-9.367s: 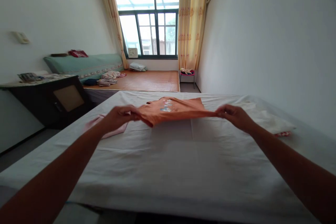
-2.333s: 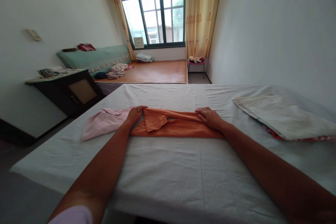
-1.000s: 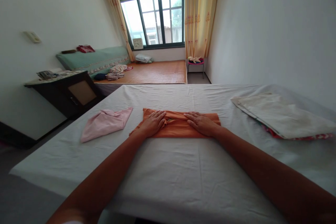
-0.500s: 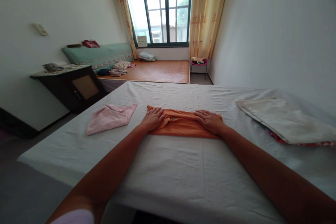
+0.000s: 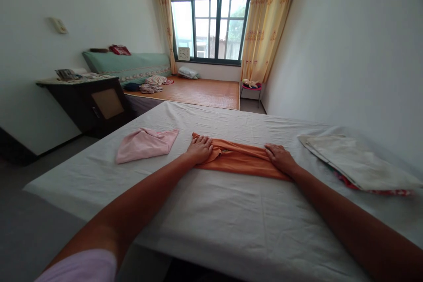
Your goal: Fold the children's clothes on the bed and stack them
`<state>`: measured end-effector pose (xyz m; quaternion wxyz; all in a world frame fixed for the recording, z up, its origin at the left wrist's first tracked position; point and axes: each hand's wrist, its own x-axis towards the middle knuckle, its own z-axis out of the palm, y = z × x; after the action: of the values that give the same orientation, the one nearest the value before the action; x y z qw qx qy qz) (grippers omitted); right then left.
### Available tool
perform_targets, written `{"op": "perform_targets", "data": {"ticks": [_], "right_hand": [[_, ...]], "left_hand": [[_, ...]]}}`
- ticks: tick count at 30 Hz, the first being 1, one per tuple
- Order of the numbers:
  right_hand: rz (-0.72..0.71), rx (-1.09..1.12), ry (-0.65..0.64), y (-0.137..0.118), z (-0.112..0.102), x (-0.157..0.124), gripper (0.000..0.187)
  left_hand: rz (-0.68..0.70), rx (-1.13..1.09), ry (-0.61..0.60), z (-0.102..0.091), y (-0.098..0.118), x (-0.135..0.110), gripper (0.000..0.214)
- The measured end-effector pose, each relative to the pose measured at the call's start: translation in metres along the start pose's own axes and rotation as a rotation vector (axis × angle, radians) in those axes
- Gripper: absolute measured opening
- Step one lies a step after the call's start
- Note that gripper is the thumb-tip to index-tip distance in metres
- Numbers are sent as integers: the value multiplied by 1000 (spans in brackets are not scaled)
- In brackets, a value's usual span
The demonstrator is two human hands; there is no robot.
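An orange folded garment (image 5: 244,159), perhaps a shirt, lies as a long flat strip across the white-covered table (image 5: 224,211). My left hand (image 5: 200,149) rests flat on its left end, fingers stretched out and palm down. At the opposite end, my right hand (image 5: 280,157) lies open over the fabric, hiding part of that edge. Near the middle, the top layer shows a small gap and a crumpled edge beside my left hand. A pink folded cloth (image 5: 145,144) lies left of the garment.
Stacked cream cloth (image 5: 350,158) with red patterned fabric beneath lies on the table's right side. Beyond the table stand a bed with a brown mat (image 5: 205,92) and a dark cabinet (image 5: 86,103). A small stool (image 5: 251,87) stands by the right wall.
My right hand has slid right along the orange garment to its end. My left hand stays on the left end. The whole view has shifted and tilted slightly.
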<state>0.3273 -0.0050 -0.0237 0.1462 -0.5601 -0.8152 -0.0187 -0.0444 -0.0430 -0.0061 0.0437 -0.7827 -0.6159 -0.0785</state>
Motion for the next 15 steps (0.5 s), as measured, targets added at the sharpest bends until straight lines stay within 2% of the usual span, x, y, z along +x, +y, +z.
{"op": "perform_targets", "data": {"ticks": [3, 6, 11, 13, 15], "right_hand": [[113, -19, -4, 14, 0, -7, 47], [213, 25, 35, 18, -2, -15, 50], [179, 271, 103, 8, -12, -27, 28], [202, 324, 129, 4, -18, -30, 29], [248, 334, 156, 3, -24, -31, 40]], "left_hand": [[77, 16, -25, -5, -1, 2, 47], [125, 1, 1, -5, -5, 2, 45], [110, -39, 110, 3, -11, -2, 43], [115, -71, 145, 5, -13, -4, 42], [124, -104, 173, 5, -13, -7, 42]]}}
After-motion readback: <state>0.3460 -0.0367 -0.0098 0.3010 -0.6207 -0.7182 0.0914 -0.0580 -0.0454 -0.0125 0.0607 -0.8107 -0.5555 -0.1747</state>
